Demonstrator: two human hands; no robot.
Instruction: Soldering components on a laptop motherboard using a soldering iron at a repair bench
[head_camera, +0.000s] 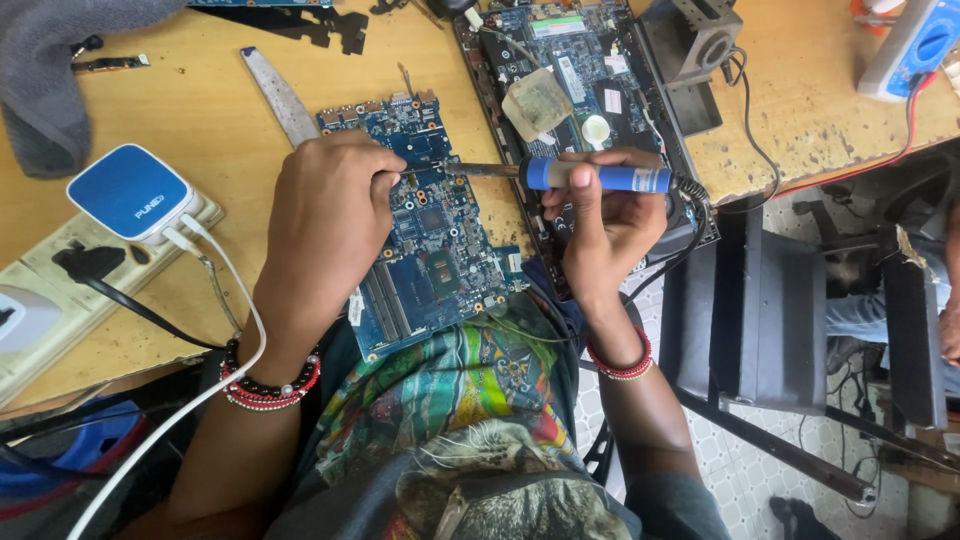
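I'm mid-solder — right hand (600, 215) gripping the blue soldering iron (590, 177), left hand (330, 215) clenched on the circuit board (430, 250) — next needs a steady tip, pos. exact.

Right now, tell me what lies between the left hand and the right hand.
In the head view, the soldering iron's metal shaft spans the gap from the right hand toward the left hand, above the blue circuit board lying there.
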